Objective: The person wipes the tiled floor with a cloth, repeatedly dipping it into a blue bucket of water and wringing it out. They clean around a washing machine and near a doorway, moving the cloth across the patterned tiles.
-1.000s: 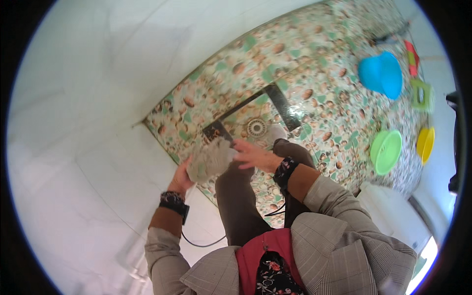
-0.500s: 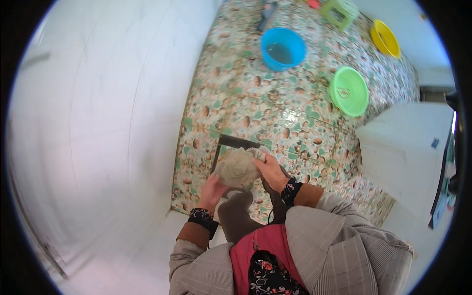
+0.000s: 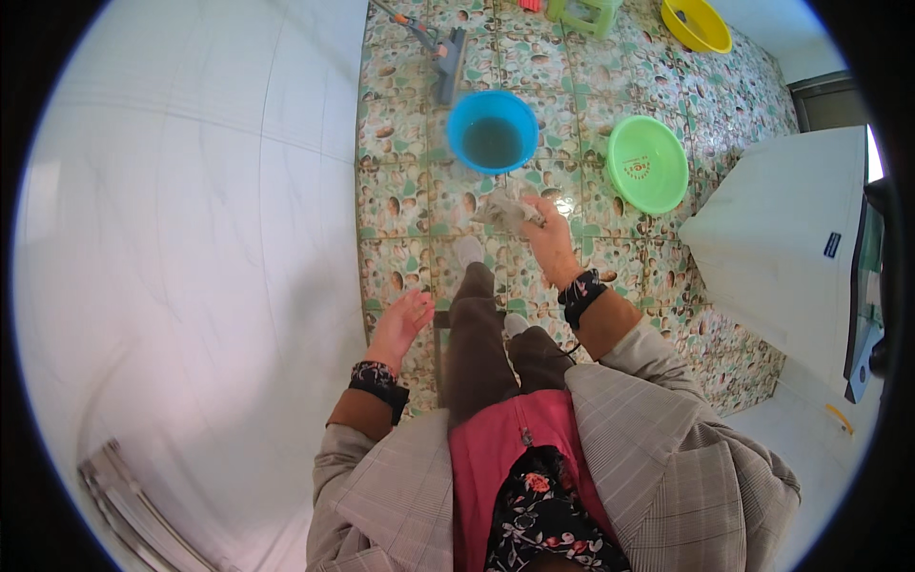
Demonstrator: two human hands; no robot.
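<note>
Cloth [image 3: 503, 210] – greyish-beige, dull, bunched up, creased all over. Outline ragged and uneven, no clean fold or straight edge. Lighter and darker patches across it, the paler bits on the ridges; looks thin and limp. Slight blur, so weave and any stains can't be made out. Its tone sits close to the patterned floor [image 3: 393, 272] behind, so the far edge is hard to trace.

Right hand [image 3: 551, 238] grasps the cloth at its right end, fingers closed over the bunched part; the rest spreads out to the left of the fingertips. Cloth is ahead of the left hand and off to its right, well apart from it. Left hand [image 3: 402, 324] is released – fingers loosely extended, lower and nearer the body than the right.

Blue bucket [image 3: 461, 116] just beyond the cloth, ahead of the right hand and a little left, dark-looking liquid inside. Green basin [image 3: 660, 143] ahead and right of the right hand, red print on its inside. Yellow basin [image 3: 707, 40] farther off the same way. Grey squeegee-type head [image 3: 450, 69] on the floor far ahead of the left hand, past the bucket. White box-shaped appliance [image 3: 777, 229] well right of the right hand.
</note>
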